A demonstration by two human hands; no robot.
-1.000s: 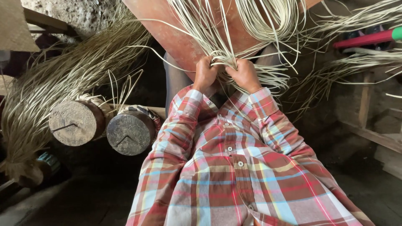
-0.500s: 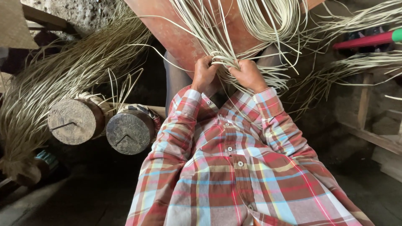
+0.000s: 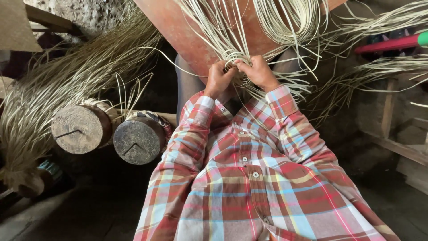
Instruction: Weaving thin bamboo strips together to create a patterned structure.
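Head camera looks straight down the person's chest, where a plaid shirt (image 3: 249,178) fills the lower middle and both sleeves run up to meet at the work. Both forearms are bent inward, elbows wide, wrists close together. The left hand (image 3: 219,80) is curled into a loose fist, knuckles up, with pale cane strands (image 3: 232,58) pinched in its fingers. The right hand (image 3: 259,73) sits just beside it, almost touching, its fingers closed over the same knot of strands, so the two hands grip one bundle between them. From that knot the strands fan upward and outward across a reddish-brown board (image 3: 191,31) that slopes away behind the hands. To the left, two round wooden blocks (image 3: 111,134) lie side by side, end faces up, well apart from the left elbow, with a thick sheaf of dry fibres (image 3: 58,89) sweeping over them. On the right, more loose strands trail past a red bar (image 3: 388,44) and a wooden frame (image 3: 392,116). Dark floor shows below the blocks and beside the right sleeve.
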